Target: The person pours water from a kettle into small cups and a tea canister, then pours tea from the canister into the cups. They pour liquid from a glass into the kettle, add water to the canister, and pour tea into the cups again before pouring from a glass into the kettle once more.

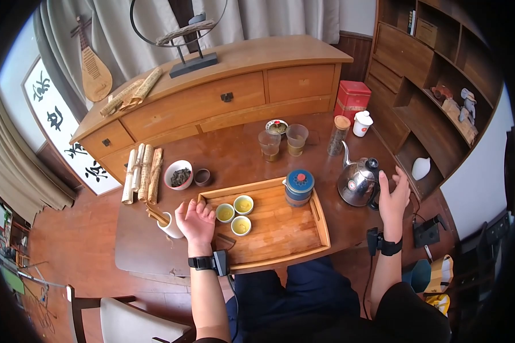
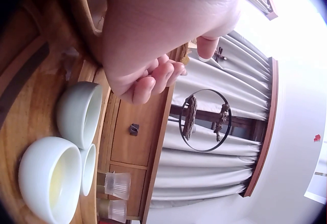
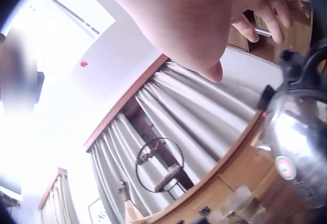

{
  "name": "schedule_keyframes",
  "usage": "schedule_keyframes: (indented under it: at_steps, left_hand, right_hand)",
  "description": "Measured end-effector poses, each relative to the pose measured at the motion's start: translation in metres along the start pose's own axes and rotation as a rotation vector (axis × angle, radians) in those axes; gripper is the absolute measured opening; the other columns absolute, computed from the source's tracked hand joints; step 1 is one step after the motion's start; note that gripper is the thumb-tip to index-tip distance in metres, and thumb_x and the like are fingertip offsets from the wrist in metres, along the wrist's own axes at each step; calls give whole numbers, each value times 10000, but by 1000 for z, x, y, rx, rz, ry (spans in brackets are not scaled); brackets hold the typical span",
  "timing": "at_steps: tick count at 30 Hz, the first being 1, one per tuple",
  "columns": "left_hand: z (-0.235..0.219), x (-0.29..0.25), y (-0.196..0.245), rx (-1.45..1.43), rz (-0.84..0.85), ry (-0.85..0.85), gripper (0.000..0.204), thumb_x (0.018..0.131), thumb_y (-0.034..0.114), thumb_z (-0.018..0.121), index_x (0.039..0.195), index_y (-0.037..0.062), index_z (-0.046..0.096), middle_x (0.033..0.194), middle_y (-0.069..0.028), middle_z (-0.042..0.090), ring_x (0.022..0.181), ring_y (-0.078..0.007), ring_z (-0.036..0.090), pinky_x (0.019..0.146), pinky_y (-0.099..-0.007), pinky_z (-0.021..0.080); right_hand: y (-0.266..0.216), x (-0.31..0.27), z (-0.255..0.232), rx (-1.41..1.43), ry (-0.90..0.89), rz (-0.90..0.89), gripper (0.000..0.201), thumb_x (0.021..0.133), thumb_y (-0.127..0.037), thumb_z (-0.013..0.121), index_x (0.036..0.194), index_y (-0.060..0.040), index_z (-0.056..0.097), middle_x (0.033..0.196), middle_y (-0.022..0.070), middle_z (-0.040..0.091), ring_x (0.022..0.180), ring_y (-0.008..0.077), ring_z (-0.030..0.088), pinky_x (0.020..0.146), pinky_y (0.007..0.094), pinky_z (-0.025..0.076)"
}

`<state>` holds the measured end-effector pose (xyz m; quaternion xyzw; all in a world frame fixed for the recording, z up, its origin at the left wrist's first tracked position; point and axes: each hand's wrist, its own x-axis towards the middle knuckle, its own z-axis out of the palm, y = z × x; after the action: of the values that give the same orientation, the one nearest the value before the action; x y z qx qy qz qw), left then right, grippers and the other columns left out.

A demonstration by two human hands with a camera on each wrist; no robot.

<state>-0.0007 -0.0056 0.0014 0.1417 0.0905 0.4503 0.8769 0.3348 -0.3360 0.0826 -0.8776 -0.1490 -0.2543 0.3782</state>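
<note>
Palm up, the left hand (image 1: 197,224) hovers by the left rim of the wooden tray (image 1: 269,256), its fingers loosely bent and holding nothing. Three small cups (image 1: 241,225) of yellow liquid stand in the tray beside it; in the left wrist view the cups (image 2: 50,180) are below the hand (image 2: 168,35). A blue lidded pot (image 1: 298,188) is at the tray's back right. The right hand (image 1: 393,197) is raised beside the handle of the steel kettle (image 1: 357,184), fingers apart and gripping nothing. In the right wrist view the kettle (image 3: 299,142) is below the hand (image 3: 204,25).
A white jug (image 1: 170,227) holding wooden tools, a bowl of dark leaves (image 1: 179,175), a small dark cup (image 1: 202,177) and rolled scrolls (image 1: 143,174) are left. Behind stand two clear glasses (image 1: 297,140), a corked jar (image 1: 338,136), a white lidded cup (image 1: 362,123) and a red box (image 1: 352,98).
</note>
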Motion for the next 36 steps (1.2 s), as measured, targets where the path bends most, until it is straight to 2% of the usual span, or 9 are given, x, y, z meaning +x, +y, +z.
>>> schedule_keyframes:
  at_steps: [1,2,5,6,8,12,20,29,36]
  left_hand:
    - [0,-1,0,3,4,9,302,923,394,536,872,102,592,696,-16,440,645,-165,399,607,-312,355]
    - [0,-1,0,4,0,11,302,923,394,536,872,102,592,696,-16,440,645,-165,399,607,-312,355]
    - [-2,1,-1,6,-3,1,304,920,399,537,874,102,590,697,-17,441,646,-165,400,607,-312,356]
    - [-2,1,0,6,-3,10,308,919,402,537,874,102,588,699,-17,441,645,-166,400,607,-312,357]
    - [-3,1,0,5,2,18,311,917,406,537,875,102,586,700,-17,442,644,-166,400,607,-312,357]
    - [-2,1,1,2,-13,34,317,915,414,538,874,103,585,702,-14,442,639,-165,401,611,-313,357]
    - [-4,1,0,0,-8,28,321,920,421,533,891,106,587,710,-13,447,642,-162,410,618,-313,358]
    - [-3,0,1,18,-16,35,313,925,417,532,894,110,583,712,-8,442,640,-154,409,636,-309,357]
    - [-3,0,0,11,-24,-1,315,920,416,538,883,107,587,713,-8,438,641,-151,406,629,-306,353]
  right_hand:
    - [-13,0,-7,179,-29,-38,464,920,-348,698,1276,-67,604,1111,163,647,1067,321,585,957,418,435]
    - [-12,0,-1,342,-38,-100,382,916,-286,706,1214,-59,629,1047,128,667,996,251,618,877,366,466]
    - [-54,-16,-6,784,-386,-12,155,916,-134,701,1025,-35,655,860,4,675,781,58,610,684,215,445]
    - [-56,-23,9,909,-454,-26,94,923,-107,691,967,-29,663,834,-6,672,752,51,604,651,203,446]
    - [-59,-43,24,974,-728,98,105,940,-138,686,943,-33,675,787,1,663,686,63,597,621,218,466]
    - [-74,-77,44,809,-1178,284,188,936,-198,715,922,-15,673,761,-14,645,661,58,581,593,218,460]
    - [-72,-102,75,872,-1318,196,193,965,-206,689,950,-19,645,750,-28,616,667,49,562,614,218,456]
    - [-69,-103,70,935,-1272,197,170,955,-183,700,912,-28,645,778,-38,634,683,21,554,618,194,443]
    - [-56,-106,77,1049,-1117,97,132,925,-113,722,870,-29,635,753,-34,646,662,2,544,604,168,430]
